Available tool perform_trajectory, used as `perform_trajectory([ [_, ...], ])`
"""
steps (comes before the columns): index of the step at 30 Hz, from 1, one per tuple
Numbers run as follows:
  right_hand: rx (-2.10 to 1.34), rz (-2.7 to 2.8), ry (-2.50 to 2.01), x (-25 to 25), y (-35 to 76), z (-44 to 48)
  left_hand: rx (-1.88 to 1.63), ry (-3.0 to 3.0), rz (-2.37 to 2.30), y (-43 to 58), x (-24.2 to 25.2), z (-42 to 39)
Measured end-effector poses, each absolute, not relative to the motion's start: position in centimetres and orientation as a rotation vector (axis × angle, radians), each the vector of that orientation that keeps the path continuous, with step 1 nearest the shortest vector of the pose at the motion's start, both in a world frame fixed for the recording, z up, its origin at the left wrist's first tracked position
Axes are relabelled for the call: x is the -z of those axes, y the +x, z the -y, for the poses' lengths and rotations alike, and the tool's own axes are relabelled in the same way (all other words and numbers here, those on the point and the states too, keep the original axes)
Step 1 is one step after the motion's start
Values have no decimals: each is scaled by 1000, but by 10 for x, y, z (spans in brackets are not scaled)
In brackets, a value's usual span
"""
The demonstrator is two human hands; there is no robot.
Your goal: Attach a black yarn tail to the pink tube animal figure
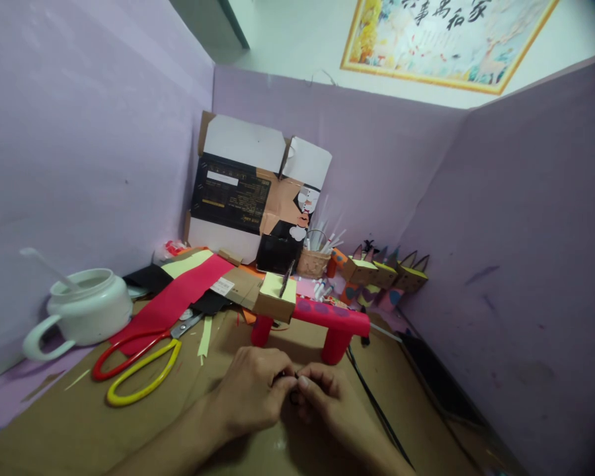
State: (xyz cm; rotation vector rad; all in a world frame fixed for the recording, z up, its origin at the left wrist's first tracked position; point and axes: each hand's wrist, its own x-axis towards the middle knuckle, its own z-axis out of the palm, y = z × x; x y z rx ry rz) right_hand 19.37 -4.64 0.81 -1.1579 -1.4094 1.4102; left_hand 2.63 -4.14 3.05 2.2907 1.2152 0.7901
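My left hand (pixel 254 389) and my right hand (pixel 324 393) meet low in the middle of the view, fingertips pinched together over a brown cardboard sheet (pixel 99 430). Between the fingertips sits a tiny dark piece (pixel 290 378), too small to name. Just beyond the hands stands a paper craft animal (pixel 311 311) with a pink body, red tube legs and a boxy brown head with a yellow top. Red and yellow handled scissors (pixel 139 360) lie to the left of my left hand.
A white jug (pixel 86 307) with a stick in it stands at far left. Red, black and yellow paper sheets (pixel 178 294) lie behind the scissors. A printed carton (pixel 248 192), a basket of pens (pixel 313 261) and small paper box figures (pixel 384 272) line the back. Purple walls enclose the space.
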Motion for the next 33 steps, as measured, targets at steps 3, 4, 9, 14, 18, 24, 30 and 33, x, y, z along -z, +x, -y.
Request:
perform_trajectory([
  [3,-1537,1342,-1129,-9,197,47,-819,2247,-1210,25,-34,41],
  [4,-1569,1318,-1101,-10,199,47,-817,2239,-1201,25,-36,41],
  [9,-1518,1273,-1019,-12,206,46,-740,2235,-1157,20,-40,36],
  [14,-1476,1135,-1008,-11,205,45,-718,2252,-1176,19,-36,33],
  [18,-1463,1079,-997,-13,202,47,-724,2264,-1172,21,-35,34],
  [24,-1612,1102,-956,-10,198,47,-739,2212,-1191,20,-37,35],
  [30,-1515,1234,-956,-4,201,46,-719,2254,-1063,22,-36,34],
  [33,-1428,1159,-960,-5,202,45,-687,2237,-1213,23,-36,32],
])
